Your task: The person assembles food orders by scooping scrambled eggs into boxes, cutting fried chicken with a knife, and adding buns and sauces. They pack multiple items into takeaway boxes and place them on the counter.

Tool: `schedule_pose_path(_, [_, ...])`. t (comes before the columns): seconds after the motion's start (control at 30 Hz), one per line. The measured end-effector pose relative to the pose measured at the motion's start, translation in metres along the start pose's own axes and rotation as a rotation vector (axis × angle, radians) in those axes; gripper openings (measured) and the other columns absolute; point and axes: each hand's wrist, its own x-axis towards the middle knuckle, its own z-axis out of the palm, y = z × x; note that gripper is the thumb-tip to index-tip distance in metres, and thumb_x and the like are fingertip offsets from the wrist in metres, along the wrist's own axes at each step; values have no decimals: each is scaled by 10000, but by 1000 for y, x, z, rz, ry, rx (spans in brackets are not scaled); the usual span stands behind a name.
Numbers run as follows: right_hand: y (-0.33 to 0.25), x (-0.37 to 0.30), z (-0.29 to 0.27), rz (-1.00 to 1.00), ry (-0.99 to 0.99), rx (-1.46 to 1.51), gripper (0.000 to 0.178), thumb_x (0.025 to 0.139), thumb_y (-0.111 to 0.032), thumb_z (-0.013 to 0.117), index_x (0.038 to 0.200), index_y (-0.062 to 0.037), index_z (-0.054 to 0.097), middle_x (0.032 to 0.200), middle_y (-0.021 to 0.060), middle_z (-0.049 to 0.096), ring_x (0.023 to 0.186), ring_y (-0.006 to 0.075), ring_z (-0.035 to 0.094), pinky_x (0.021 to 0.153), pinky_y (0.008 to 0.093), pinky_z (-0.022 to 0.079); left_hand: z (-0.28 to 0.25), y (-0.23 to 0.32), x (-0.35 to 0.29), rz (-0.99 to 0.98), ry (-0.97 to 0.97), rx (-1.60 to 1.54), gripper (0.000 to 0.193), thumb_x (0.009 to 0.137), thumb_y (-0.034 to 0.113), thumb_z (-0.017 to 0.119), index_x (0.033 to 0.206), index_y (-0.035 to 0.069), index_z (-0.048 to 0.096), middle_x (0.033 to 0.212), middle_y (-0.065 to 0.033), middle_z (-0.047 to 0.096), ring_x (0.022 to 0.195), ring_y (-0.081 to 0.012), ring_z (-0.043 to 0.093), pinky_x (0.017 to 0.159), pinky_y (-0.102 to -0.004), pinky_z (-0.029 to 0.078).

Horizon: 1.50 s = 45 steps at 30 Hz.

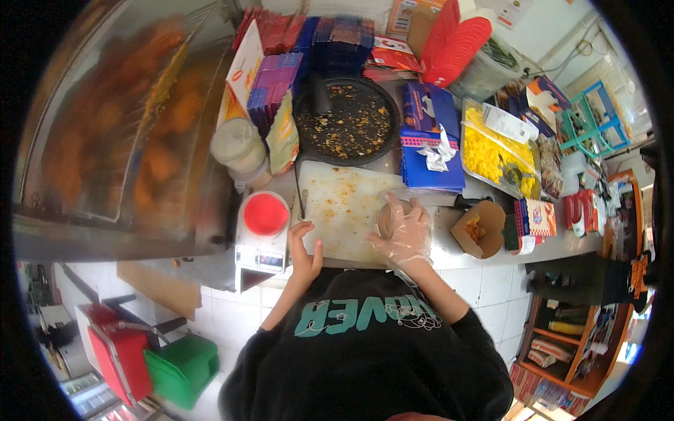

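Our gloved right hand (408,233) is spread right by a round tub (385,221) at its 10 o'clock; can't tell if we're pinching it. Our left hand (306,255) is loosely spread, scale (260,258) at 9.

Black fabric sweatshirt (365,372): large teal block letters across the chest, white line drawing overlapping one end. Upright white card panel (247,64): red print, too small to make out. Flat red-and-white carton (392,48): one big red character on a white patch. White paper sheet (509,123) over the yellow food: fine dark print, illegible. Small white-and-orange box (541,217): blue-and-red logo lettering, blurred. White plastic scale (261,261): front panel markings too small to read.
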Motion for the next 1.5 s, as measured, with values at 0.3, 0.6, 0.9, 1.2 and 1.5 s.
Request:
schedule_pose_path(0.3, [-7,17,-8,-132,-17,-51,743,671,-415,807,1352,-280,541,1367,226,446,1214,435,473,1015,525,424,-26,-7,-2,41,54,29,384,834,21,651,1195,-11,526,1190,-220,560,1104,-368,536,985,-442,411])
schedule_pose_path(0.6, [-230,108,-93,-934,393,426,693,727,-449,769,1286,-112,536,1177,228,572,1118,410,566,944,476,482,-50,-18,-27,-6,231,106,389,813,44,682,1169,-15,535,1155,-215,575,1084,-354,549,964,-432,418])
schedule_pose_path(0.9, [-249,124,-42,-959,697,362,618,777,-536,722,1260,-173,593,1471,179,451,1355,416,421,1043,608,336,-40,-14,-20,67,248,182,379,854,42,648,1206,-24,523,1156,-186,559,1096,-345,529,983,-449,404])
schedule_pose_path(1.2, [103,-20,-48,261,1163,321,438,795,-136,764,1186,-32,595,1232,195,584,1184,347,548,1024,455,418,105,54,48,61,-455,-365,220,728,126,833,869,60,677,990,-112,635,971,-273,609,823,-381,496])
schedule_pose_path(1.5, [269,-58,9,600,531,616,307,964,-232,590,1194,-43,664,914,256,692,870,399,688,765,449,523,309,141,28,-2,-789,-240,514,1018,224,508,1473,14,393,1243,-254,480,1093,-363,567,903,-425,488])
